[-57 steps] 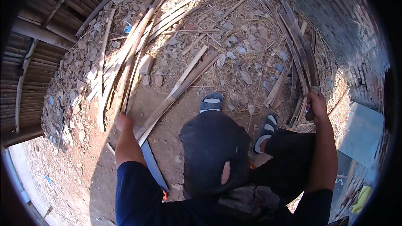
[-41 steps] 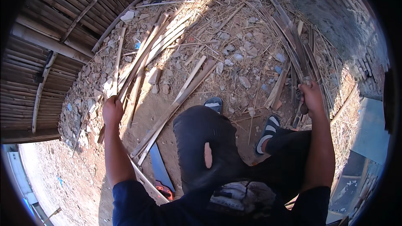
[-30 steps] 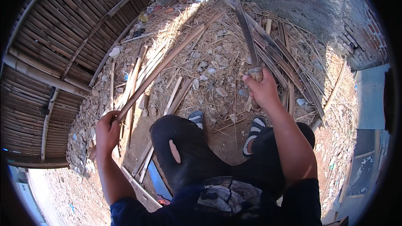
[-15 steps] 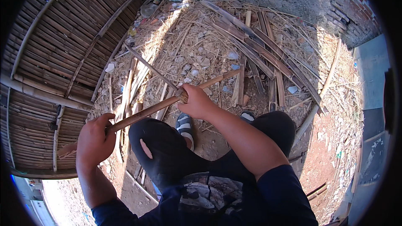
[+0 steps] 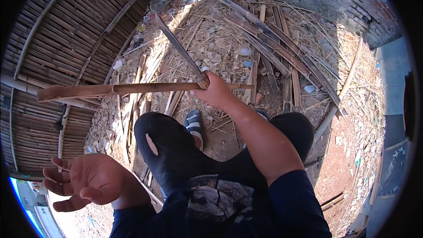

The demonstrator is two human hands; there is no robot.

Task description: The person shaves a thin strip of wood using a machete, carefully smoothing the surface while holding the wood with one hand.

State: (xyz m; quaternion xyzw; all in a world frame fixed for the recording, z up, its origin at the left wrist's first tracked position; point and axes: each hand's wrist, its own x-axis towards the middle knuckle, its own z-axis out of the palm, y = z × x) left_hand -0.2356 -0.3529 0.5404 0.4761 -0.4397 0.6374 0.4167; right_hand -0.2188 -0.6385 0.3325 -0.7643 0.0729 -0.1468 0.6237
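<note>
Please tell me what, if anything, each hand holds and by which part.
The right hand grips a long knife by its handle and, apparently, a brown strip nearer its right end. The left hand is empty.

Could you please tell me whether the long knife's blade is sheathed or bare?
Bare: the long knife shows its metal uncovered up to the handle in the right hand.

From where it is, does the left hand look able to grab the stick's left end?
Likely yes: the left hand is open and empty, and nothing visible blocks its way to the stick.
</note>
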